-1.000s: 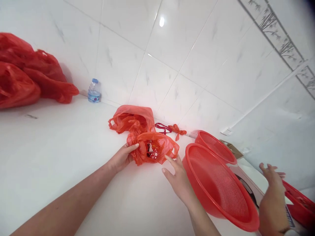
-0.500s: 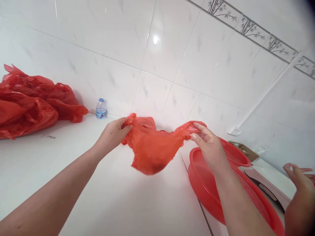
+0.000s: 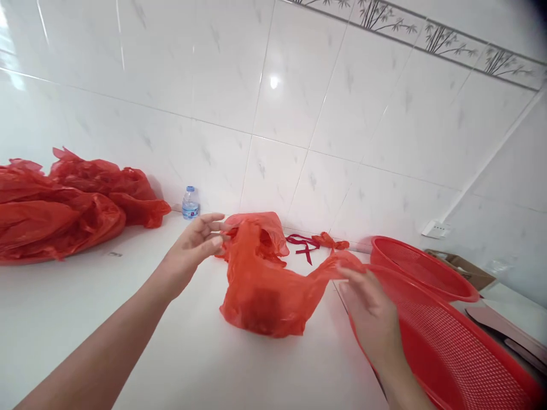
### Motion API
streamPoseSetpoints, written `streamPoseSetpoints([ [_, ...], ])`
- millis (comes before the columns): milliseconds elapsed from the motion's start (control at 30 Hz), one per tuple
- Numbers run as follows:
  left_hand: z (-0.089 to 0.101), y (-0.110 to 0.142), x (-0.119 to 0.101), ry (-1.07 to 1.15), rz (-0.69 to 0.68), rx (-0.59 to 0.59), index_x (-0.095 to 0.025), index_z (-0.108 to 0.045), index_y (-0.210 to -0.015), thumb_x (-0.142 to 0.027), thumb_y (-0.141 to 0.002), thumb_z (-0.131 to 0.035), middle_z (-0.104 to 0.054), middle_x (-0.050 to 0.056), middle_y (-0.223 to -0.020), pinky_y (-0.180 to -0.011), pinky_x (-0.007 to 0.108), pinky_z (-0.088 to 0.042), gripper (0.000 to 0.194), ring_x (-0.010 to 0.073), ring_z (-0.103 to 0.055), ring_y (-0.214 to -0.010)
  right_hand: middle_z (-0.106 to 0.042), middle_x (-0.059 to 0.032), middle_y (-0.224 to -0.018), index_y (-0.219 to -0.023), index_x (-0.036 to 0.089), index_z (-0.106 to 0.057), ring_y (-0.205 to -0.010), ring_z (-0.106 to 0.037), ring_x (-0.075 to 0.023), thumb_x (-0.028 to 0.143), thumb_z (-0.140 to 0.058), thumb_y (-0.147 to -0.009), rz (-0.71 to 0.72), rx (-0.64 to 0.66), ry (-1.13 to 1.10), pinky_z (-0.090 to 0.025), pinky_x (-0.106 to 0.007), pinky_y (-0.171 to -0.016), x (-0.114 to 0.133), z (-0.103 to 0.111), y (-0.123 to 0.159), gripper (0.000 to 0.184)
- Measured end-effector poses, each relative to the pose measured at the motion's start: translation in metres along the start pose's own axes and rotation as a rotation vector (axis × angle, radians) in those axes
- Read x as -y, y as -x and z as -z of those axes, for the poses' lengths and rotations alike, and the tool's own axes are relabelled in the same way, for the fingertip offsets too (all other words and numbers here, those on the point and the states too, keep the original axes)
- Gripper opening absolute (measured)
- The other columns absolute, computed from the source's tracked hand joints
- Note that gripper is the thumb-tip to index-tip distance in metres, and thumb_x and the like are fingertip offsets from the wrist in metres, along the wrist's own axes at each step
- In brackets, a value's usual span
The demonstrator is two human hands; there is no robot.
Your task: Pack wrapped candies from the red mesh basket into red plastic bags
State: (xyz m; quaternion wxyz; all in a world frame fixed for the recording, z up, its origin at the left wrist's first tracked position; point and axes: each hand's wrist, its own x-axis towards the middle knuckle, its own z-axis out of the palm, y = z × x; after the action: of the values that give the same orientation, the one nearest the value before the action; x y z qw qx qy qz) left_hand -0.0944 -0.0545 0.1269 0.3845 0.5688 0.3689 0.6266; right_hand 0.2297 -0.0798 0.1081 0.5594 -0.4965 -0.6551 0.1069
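A red plastic bag (image 3: 265, 290) sits low over the white tabletop, with a dark shape showing through its lower part. My left hand (image 3: 194, 250) is beside the bag's upright left handle, fingers apart and nothing gripped. At the other side, my right hand (image 3: 371, 313) is blurred, its thumb and fingers at the stretched right handle. Behind this bag lies another crumpled red bag (image 3: 260, 219), partly hidden by it.
Large red bags (image 3: 85, 205) are heaped at the left. A small water bottle (image 3: 190, 204) stands by the tiled wall. Dark red ribbon (image 3: 304, 242) and an orange-red scrap (image 3: 329, 240) lie at the back. Red mesh baskets (image 3: 427, 336) and a cardboard box (image 3: 465, 270) are at the right.
The bag has come down toward the table, and my left hand has let go of its handle. My view has shifted; the other person's hand at the right is out of sight.
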Motion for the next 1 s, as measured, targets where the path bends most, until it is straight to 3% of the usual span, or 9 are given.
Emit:
streamPoseSetpoints([
  [133, 0.026, 0.026, 0.045, -0.156, 0.174, 0.064, -0.037, -0.042, -0.133, -0.038, -0.074, -0.069, -0.043, 0.005, -0.142, -0.098, 0.037, -0.042, 0.064, 0.0277, -0.035, -0.133, -0.046, -0.0122, -0.134, -0.125, 0.026, -0.042, -0.115, -0.053, -0.0244, 0.036, -0.062, -0.08, -0.085, -0.085, -0.195, -0.046, -0.042, -0.093, -0.047, -0.017, 0.04, 0.05],
  [200, 0.027, 0.035, 0.066, -0.171, 0.301, 0.13, -0.034, -0.043, -0.133, -0.038, -0.071, -0.072, -0.039, 0.008, -0.146, -0.104, 0.044, -0.035, 0.069, 0.0302, -0.027, -0.137, -0.037, -0.0147, -0.142, -0.136, 0.026, -0.028, -0.125, -0.045, -0.0272, 0.038, -0.066, -0.076, -0.147, 0.007, -0.215, -0.04, -0.047, -0.1, -0.067, -0.029, 0.051, 0.072],
  [333, -0.003, 0.037, 0.087, -0.044, 0.431, 0.175, -0.03, -0.041, -0.137, -0.035, -0.066, -0.077, -0.037, 0.012, -0.147, -0.106, 0.047, -0.032, 0.08, 0.033, -0.028, -0.137, -0.021, -0.0145, -0.151, -0.145, 0.027, -0.013, -0.138, -0.023, -0.0322, 0.045, -0.077, -0.06, -0.278, 0.262, -0.214, -0.028, -0.054, -0.107, -0.078, -0.054, 0.044, 0.108],
  [433, -0.038, 0.029, 0.089, 0.11, 0.421, 0.255, -0.028, -0.043, -0.135, -0.032, -0.065, -0.078, -0.047, 0.012, -0.14, -0.1, 0.044, -0.041, 0.078, 0.033, -0.046, -0.126, -0.025, -0.0119, -0.151, -0.146, 0.031, -0.007, -0.137, -0.027, -0.0298, 0.04, -0.081, -0.057, -0.305, 0.367, -0.346, -0.033, -0.051, -0.105, -0.066, -0.072, 0.026, 0.117],
  [500, -0.055, 0.023, 0.089, 0.154, 0.443, 0.264, -0.024, -0.054, -0.125, -0.03, -0.063, -0.08, -0.059, 0.013, -0.126, -0.095, 0.043, -0.046, 0.067, 0.0334, -0.056, -0.115, -0.042, -0.0112, -0.142, -0.146, 0.031, -0.01, -0.126, -0.045, -0.0265, 0.037, -0.078, -0.064, -0.347, 0.427, -0.492, -0.042, -0.046, -0.099, -0.056, -0.082, 0.012, 0.107],
  [567, -0.065, 0.016, 0.091, 0.203, 0.5, 0.235, -0.019, -0.064, -0.109, -0.032, -0.064, -0.079, -0.068, 0.013, -0.11, -0.09, 0.043, -0.049, 0.049, 0.0332, -0.063, -0.104, -0.058, -0.0101, -0.125, -0.14, 0.025, -0.031, -0.109, -0.059, -0.0241, 0.035, -0.072, -0.071, -0.412, 0.497, -0.644, -0.048, -0.041, -0.091, -0.049, -0.088, -0.001, 0.081],
  [667, -0.07, 0.006, 0.094, 0.361, 0.56, 0.119, -0.018, -0.066, -0.096, -0.035, -0.072, -0.072, -0.072, 0.012, -0.098, -0.085, 0.041, -0.052, 0.03, 0.0301, -0.067, -0.095, -0.069, -0.0082, -0.101, -0.109, 0.017, -0.061, -0.09, -0.066, -0.0222, 0.031, -0.068, -0.073, -0.534, 0.553, -0.886, -0.05, -0.035, -0.081, -0.051, -0.093, -0.02, 0.039],
  [867, -0.077, -0.014, 0.12, 0.504, 0.577, -0.113, -0.023, -0.06, -0.104, -0.029, -0.075, -0.07, -0.069, 0.008, -0.109, -0.087, 0.036, -0.053, 0.031, 0.0258, -0.065, -0.101, -0.071, -0.0018, -0.083, -0.085, 0.019, -0.062, -0.08, -0.067, -0.0189, 0.024, -0.067, -0.068, -0.778, 0.153, -1.157, -0.052, -0.03, -0.074, -0.095, -0.114, -0.039, 0.018],
  [1000, -0.092, -0.021, 0.151, 0.448, 0.553, -0.15, -0.025, -0.059, -0.103, -0.033, -0.078, -0.066, -0.069, 0.008, -0.108, -0.088, 0.036, -0.053, 0.027, 0.0251, -0.064, -0.103, -0.071, -0.0068, -0.082, -0.082, 0.019, -0.061, -0.084, -0.068, -0.0234, 0.039, -0.06, -0.076, -0.9, 0.104, -1.018, -0.053, -0.036, -0.074, -0.12, -0.122, -0.03, 0.021],
])
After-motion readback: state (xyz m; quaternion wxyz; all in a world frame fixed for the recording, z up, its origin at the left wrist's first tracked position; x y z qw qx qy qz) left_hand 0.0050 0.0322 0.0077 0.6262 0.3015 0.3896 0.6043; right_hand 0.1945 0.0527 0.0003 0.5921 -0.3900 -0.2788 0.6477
